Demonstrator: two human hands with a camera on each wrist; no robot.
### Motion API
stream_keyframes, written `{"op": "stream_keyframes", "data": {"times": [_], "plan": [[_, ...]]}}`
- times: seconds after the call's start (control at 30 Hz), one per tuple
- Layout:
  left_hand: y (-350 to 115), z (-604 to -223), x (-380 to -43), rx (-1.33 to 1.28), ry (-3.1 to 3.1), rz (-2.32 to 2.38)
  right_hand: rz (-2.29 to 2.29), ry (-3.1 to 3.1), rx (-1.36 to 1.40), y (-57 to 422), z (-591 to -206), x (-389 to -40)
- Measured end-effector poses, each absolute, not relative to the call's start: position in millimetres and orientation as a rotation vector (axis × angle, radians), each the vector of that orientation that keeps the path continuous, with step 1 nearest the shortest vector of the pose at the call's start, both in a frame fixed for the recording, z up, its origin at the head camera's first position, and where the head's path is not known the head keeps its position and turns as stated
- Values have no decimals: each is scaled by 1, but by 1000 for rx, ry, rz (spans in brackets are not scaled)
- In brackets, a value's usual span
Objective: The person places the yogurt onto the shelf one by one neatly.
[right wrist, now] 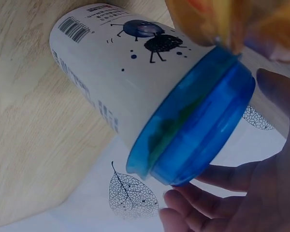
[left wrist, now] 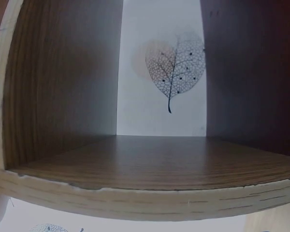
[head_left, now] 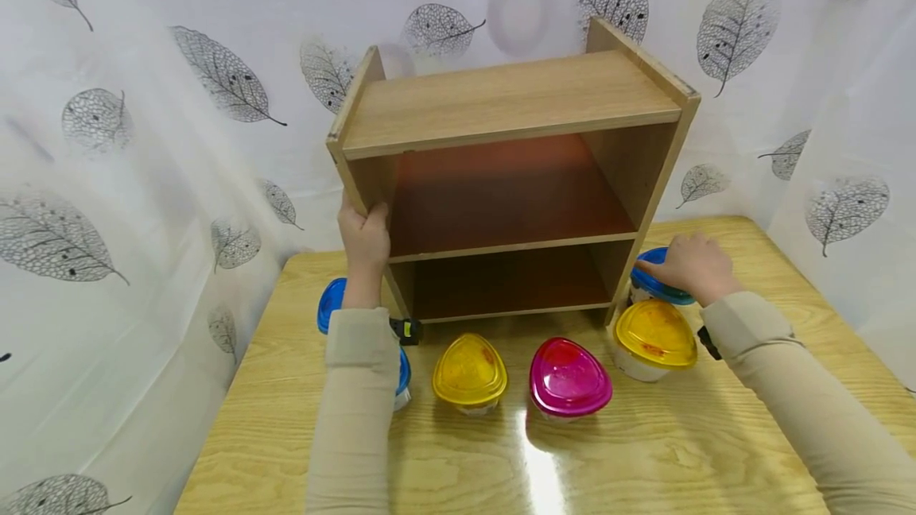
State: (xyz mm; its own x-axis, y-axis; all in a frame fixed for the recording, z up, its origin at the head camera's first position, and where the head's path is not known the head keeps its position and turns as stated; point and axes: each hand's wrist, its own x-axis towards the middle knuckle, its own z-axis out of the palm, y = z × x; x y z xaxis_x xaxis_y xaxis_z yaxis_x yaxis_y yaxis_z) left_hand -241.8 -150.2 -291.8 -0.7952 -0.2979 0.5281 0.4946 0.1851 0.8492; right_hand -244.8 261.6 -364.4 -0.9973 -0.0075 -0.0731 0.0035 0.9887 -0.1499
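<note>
My left hand grips the left side panel of a small wooden shelf unit, thumb at its front edge. The left wrist view looks into a bare compartment above a shelf board. At the unit's right side, my right hand holds a white tub by its blue lid. In the right wrist view the thumb and curled fingers stand on opposite sides of that lid, and the tub's printed wall shows a barcode and cartoon figures.
A yellow-lidded tub stands just in front of the right hand. Another yellow-lidded tub and a pink-lidded tub stand before the unit. Blue-lidded tubs are partly behind my left arm. Leaf-patterned sheeting surrounds the wooden table.
</note>
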Motion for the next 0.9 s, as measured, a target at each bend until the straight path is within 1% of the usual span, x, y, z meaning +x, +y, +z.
{"op": "stream_keyframes", "data": {"times": [0.17,0.37,0.63,0.9], "plan": [[-150,-292,-243,-174,-1861,-1665,-258,3026,-16,263,-364,-246],[-151,-289,-242,-179,-1856,-1675,-304,2992,-106,265,-361,-250],[-142,-273,-223,-181,-1868,-1687,-326,2954,-183,264,-360,-254],[-142,-274,-223,-200,-1867,-1706,-245,3017,-71,260,-363,-250]]}}
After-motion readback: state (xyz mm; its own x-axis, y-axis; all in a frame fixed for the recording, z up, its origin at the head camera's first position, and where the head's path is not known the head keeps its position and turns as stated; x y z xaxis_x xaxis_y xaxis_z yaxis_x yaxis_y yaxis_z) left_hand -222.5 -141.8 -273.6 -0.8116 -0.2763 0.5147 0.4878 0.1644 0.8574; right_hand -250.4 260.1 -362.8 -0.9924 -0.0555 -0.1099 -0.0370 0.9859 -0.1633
